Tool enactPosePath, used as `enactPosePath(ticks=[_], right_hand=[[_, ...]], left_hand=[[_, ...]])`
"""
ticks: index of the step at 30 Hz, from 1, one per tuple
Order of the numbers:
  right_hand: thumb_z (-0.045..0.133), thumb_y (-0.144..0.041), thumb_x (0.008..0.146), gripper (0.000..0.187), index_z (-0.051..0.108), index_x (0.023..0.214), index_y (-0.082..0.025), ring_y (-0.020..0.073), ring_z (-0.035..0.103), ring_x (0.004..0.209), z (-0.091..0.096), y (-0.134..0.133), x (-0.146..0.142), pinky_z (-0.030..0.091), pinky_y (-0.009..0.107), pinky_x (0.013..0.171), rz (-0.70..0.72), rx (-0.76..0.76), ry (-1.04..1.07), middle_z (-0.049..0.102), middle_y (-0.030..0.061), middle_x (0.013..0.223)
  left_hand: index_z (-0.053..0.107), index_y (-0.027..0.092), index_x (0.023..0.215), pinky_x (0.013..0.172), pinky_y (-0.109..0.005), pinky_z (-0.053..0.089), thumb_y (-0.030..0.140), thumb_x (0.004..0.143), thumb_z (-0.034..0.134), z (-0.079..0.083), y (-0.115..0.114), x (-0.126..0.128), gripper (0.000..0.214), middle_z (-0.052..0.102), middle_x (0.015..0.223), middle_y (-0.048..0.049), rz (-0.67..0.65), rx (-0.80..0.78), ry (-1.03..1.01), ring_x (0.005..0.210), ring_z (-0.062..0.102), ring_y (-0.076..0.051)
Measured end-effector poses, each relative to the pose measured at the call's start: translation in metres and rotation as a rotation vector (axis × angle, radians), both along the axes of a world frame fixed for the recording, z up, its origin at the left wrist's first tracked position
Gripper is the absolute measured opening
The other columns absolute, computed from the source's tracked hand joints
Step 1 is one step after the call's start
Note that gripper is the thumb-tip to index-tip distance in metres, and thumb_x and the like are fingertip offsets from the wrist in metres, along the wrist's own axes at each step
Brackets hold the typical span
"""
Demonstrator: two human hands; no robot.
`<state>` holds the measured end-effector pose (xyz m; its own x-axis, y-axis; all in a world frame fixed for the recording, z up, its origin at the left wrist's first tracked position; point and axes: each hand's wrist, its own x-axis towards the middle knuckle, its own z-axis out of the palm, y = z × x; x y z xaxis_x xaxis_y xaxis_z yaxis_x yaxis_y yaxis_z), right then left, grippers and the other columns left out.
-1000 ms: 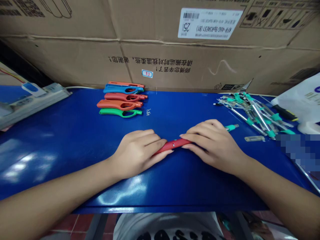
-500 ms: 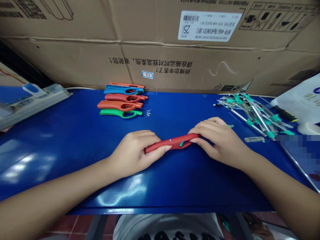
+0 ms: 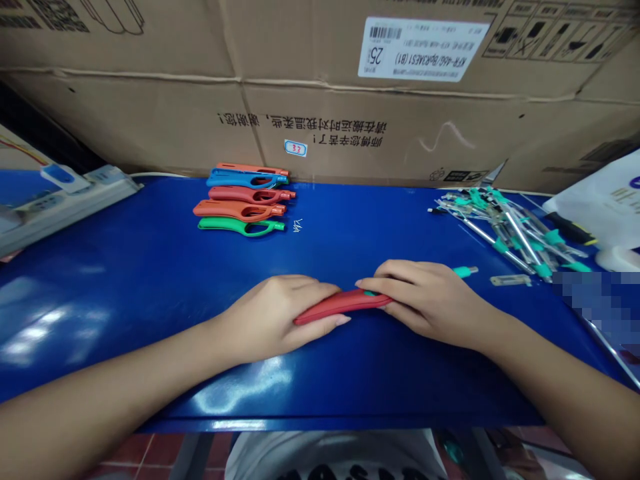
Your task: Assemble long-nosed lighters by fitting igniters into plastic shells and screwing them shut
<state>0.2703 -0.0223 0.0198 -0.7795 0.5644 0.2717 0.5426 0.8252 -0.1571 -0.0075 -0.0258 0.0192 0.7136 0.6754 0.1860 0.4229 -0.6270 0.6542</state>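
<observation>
Up on the top cardboard box (image 3: 300, 33) we spot a white label (image 3: 423, 49), upside down to us: a barcode, a big 25, then KFR-46G/BpR3AES1 (B1). On the lower box (image 3: 150, 127) there's black Chinese print (image 3: 300, 130), upside down too: 师傅您辛苦了!请在搬运时对我温柔些,谢谢您! Just beneath it sits a small sticker (image 3: 295, 148) with a red handwritten number, 37 by our reading. The white scribble (image 3: 298, 226) on the worktop (image 3: 150, 280) beats us.

The desk (image 3: 150, 280) has a glossy, smooth blue top that mirrors the light. The red casing (image 3: 340, 303) looks like matt plastic. Behind stand rough brown cardboard boxes (image 3: 150, 113); the rods (image 3: 505, 227) gleam like metal.
</observation>
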Motion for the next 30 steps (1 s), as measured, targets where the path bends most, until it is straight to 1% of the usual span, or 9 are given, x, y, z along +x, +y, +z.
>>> enactPosePath(ticks=[2,4,7,12,19,21,23,26,30], right_hand=[[0.045,-0.029,0.106,0.03,0.064,0.126,-0.018,0.0201,0.068,0.093,0.0,-0.002,-0.001,0.049,0.032,0.073,0.046,-0.025,-0.011,0.072,0.0078,0.11],[0.044,-0.028,0.105,0.03,0.062,0.127,-0.016,0.0208,0.068,0.099,0.001,-0.004,-0.003,0.05,0.033,0.079,0.088,-0.063,-0.006,0.073,0.0088,0.113],[0.047,-0.032,0.104,0.032,0.061,0.125,-0.013,0.0221,0.068,0.103,0.002,-0.009,-0.007,0.051,0.034,0.082,0.131,-0.094,0.012,0.073,0.0108,0.117],[0.042,-0.036,0.107,0.033,0.066,0.112,-0.014,0.02,0.07,0.091,0.003,-0.016,-0.013,0.049,0.032,0.073,0.086,-0.078,0.058,0.076,0.0087,0.106],[0.045,-0.037,0.107,0.029,0.07,0.104,-0.022,0.0144,0.073,0.087,0.001,-0.014,-0.012,0.05,0.027,0.076,0.008,-0.222,0.137,0.078,0.0013,0.099],[0.053,-0.043,0.104,0.028,0.071,0.107,-0.022,0.0158,0.074,0.089,0.003,-0.012,-0.009,0.051,0.028,0.078,-0.058,-0.155,0.144,0.079,0.0015,0.1],[0.061,-0.048,0.098,0.033,0.072,0.11,-0.02,0.0197,0.075,0.089,0.005,-0.009,-0.003,0.053,0.032,0.079,-0.143,-0.017,0.133,0.08,0.0042,0.1],[0.066,-0.045,0.094,0.035,0.071,0.114,-0.017,0.0239,0.076,0.089,0.012,-0.005,0.007,0.054,0.037,0.079,-0.228,0.14,0.065,0.08,0.0065,0.1],[0.065,-0.035,0.095,0.022,0.07,0.107,-0.018,0.0223,0.073,0.09,0.02,0.0,0.016,0.054,0.035,0.078,-0.235,0.124,0.051,0.078,0.0056,0.099]], left_hand=[[0.072,0.016,0.115,0.072,-0.029,0.051,0.04,0.1,0.059,-0.004,0.0,-0.002,0.031,0.075,0.089,-0.0058,-0.056,0.142,0.049,0.076,0.07,-0.019],[0.073,0.016,0.111,0.068,-0.028,0.05,0.04,0.101,0.059,-0.006,-0.001,-0.002,0.029,0.075,0.084,-0.0041,-0.071,0.194,0.057,0.071,0.069,-0.018],[0.072,0.018,0.108,0.07,-0.026,0.052,0.039,0.101,0.059,-0.008,-0.003,0.0,0.026,0.075,0.084,-0.0036,-0.071,0.227,0.037,0.074,0.071,-0.017],[0.072,0.018,0.105,0.071,-0.024,0.053,0.038,0.102,0.057,-0.008,-0.008,0.004,0.025,0.076,0.083,-0.004,-0.09,0.187,-0.004,0.074,0.072,-0.017],[0.073,0.018,0.102,0.068,-0.023,0.05,0.036,0.102,0.057,-0.01,-0.003,0.007,0.025,0.075,0.083,-0.0037,-0.088,0.066,0.001,0.072,0.07,-0.016],[0.073,0.018,0.105,0.07,-0.024,0.049,0.036,0.102,0.058,-0.01,0.004,0.005,0.024,0.076,0.087,-0.004,-0.092,0.075,0.008,0.074,0.07,-0.016],[0.072,0.017,0.107,0.071,-0.025,0.049,0.037,0.102,0.058,-0.01,0.011,0.001,0.025,0.076,0.09,-0.0048,-0.09,0.117,0.008,0.076,0.07,-0.016],[0.071,0.016,0.109,0.072,-0.025,0.049,0.038,0.102,0.057,-0.01,0.02,-0.006,0.027,0.075,0.091,-0.0055,-0.064,0.224,0.008,0.078,0.07,-0.017],[0.068,0.013,0.115,0.073,-0.026,0.05,0.038,0.103,0.056,-0.008,0.024,-0.012,0.031,0.074,0.088,-0.0065,-0.062,0.35,0.008,0.077,0.068,-0.018]])
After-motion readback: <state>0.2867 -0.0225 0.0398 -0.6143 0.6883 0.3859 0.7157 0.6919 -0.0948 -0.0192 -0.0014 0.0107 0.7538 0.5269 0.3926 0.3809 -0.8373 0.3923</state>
